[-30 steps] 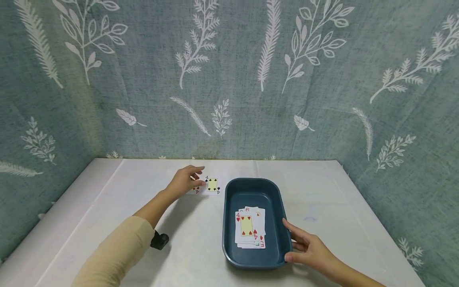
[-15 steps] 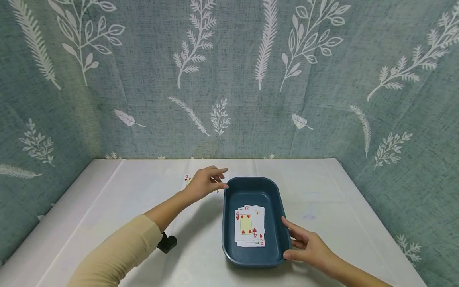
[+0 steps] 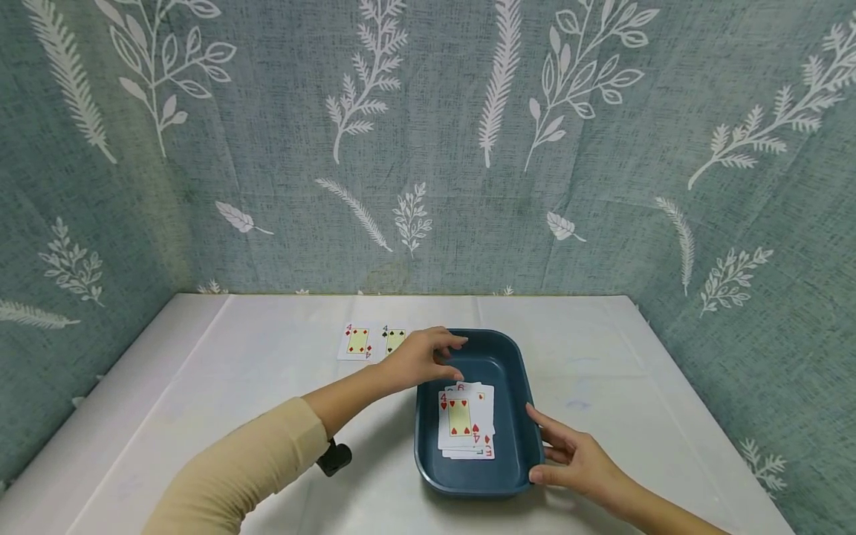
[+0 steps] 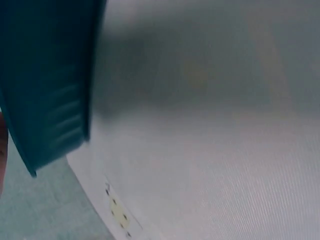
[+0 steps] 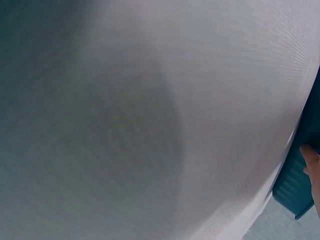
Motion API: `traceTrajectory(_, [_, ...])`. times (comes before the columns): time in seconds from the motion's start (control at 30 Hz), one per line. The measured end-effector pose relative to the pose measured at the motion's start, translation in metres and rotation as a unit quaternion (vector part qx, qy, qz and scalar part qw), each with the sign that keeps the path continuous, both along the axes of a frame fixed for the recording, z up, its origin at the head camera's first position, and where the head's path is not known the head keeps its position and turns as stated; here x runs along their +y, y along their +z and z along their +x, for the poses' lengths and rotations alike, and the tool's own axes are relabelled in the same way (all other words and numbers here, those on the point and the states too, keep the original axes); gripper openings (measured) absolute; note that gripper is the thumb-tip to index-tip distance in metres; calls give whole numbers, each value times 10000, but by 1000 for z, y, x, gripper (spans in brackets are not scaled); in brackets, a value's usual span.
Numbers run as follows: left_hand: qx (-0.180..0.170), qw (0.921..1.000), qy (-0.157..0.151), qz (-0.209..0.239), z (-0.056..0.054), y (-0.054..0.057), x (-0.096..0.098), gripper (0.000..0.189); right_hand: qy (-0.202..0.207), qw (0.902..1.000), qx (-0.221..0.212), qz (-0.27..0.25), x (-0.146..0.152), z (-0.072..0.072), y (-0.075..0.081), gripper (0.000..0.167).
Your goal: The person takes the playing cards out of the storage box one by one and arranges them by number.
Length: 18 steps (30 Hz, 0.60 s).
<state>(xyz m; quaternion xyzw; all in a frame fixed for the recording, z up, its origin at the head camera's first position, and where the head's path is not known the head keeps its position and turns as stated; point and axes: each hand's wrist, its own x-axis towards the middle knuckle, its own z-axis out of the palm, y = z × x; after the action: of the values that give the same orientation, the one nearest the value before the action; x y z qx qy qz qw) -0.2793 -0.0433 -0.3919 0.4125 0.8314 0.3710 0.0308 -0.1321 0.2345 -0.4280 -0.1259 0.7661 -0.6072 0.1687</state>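
Sev. cards [image 3: 466,423] in tray [image 3: 468,475]; R hand [image 3: 576,461] grips it, L hand [image 3: 426,358] above.

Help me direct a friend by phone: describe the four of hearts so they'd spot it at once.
On the white table stands a dark blue tray, with the right hand at its side. In it lies a loose pile of cards, with the four of hearts face up on top. Its red hearts set it apart from the four of diamonds and the black four on the table.
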Motion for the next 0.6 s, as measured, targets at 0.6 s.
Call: traceTrajectory(0.6, [-59, 9753, -163, -2203, 9, -13, 38, 71, -126, 9996, -160, 216, -1, 1, 0, 81])
